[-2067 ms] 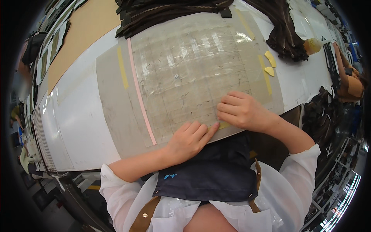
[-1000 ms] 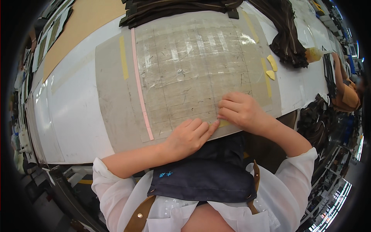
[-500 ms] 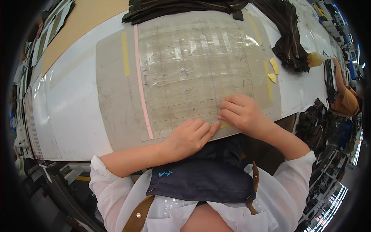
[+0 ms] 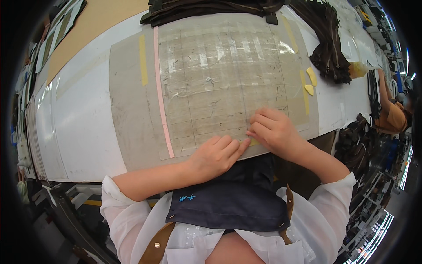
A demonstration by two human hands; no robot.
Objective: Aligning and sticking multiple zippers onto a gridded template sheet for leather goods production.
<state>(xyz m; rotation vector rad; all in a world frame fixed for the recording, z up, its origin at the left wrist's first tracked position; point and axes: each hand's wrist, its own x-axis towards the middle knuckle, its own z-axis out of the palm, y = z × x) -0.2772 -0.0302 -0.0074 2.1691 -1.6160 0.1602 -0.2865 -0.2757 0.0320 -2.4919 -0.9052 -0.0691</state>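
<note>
Both my hands meet over the front edge of a grey board (image 4: 125, 105) whose middle is covered with clear film and ruled lines. My left hand (image 4: 216, 157) rests there with curled fingers, its index finger pointing right to the fingertips of the other hand. My right hand (image 4: 273, 132) is closed in a pinch at the same spot, its fingertips on the board. A small yellow strip of tape (image 4: 254, 142) shows just under them. Whatever the fingertips hold, if anything, is too small or hidden to make out.
Dark brown zippers lie in a bundle (image 4: 215, 12) along the far edge and in another bundle (image 4: 329, 53) at the far right. Beside that stand a yellowish squeeze bottle (image 4: 358, 69) and two yellow pieces (image 4: 310, 81). A co-worker's arm (image 4: 385, 92) reaches in at right.
My right fingertips have shifted very slightly left, toward my left index finger. Otherwise both hands stay at the same place on the board.
</note>
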